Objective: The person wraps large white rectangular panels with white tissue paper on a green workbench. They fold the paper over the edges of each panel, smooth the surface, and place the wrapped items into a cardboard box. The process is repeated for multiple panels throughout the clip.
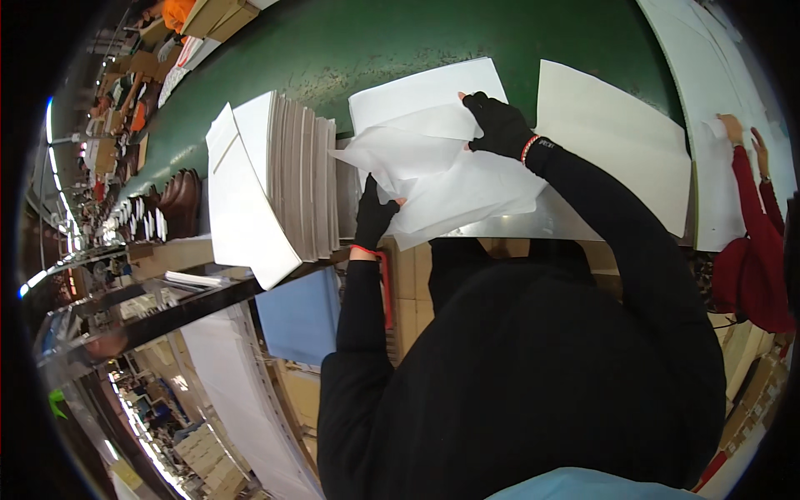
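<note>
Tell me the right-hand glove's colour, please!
The fingerless glove is black, showing best in the head view.

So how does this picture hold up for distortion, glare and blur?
In the head view, fisheye bends the edges of the table and blacks out the corners; glare whitens the metal strip below the thin sheet; the left hand and right hand look reasonably sharp.

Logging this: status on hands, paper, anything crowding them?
Left hand at thin paper's left side; right hand at far side, thumb and finger apart. Paper rumpled, over white sheets. Tall stack close to left hand.
</note>
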Available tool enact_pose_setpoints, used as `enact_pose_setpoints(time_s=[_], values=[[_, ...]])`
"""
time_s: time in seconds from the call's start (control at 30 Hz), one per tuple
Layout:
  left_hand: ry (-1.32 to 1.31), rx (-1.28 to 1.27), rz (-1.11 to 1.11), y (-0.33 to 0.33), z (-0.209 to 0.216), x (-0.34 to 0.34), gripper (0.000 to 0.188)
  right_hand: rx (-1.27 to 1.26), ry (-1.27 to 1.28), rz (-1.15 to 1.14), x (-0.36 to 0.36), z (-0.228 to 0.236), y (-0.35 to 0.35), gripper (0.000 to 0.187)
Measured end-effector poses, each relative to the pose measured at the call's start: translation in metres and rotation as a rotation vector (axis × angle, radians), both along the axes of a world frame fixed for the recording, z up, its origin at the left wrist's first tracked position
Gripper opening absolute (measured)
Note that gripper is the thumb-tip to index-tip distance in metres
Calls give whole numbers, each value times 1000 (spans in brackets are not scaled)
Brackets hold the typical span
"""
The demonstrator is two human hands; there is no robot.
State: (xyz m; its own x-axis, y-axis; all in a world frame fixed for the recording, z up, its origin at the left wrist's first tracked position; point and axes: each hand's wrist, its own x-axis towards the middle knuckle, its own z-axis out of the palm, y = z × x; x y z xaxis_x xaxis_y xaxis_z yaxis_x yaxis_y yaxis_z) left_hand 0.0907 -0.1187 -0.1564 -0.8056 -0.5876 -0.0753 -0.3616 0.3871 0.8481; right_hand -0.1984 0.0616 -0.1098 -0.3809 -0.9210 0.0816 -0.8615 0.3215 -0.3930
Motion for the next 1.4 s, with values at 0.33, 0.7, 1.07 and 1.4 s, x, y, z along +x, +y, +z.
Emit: enact_pose_setpoints(time_s=[0.33,0.7,1.07,1.4], values=[[-24,1,-7,-29,14,-23,85,256,-626,-505,-142,-54,-9,26],[11,53,173,-20,15,-33,72,-498,-100,-30,26,12,62,71],[298,-468,507,38,14,-16,43,135,-53,99,41,-44,74,99],[100,-497,-94,44,-25,-154,88,144,45,123,58,-49,70,107]])
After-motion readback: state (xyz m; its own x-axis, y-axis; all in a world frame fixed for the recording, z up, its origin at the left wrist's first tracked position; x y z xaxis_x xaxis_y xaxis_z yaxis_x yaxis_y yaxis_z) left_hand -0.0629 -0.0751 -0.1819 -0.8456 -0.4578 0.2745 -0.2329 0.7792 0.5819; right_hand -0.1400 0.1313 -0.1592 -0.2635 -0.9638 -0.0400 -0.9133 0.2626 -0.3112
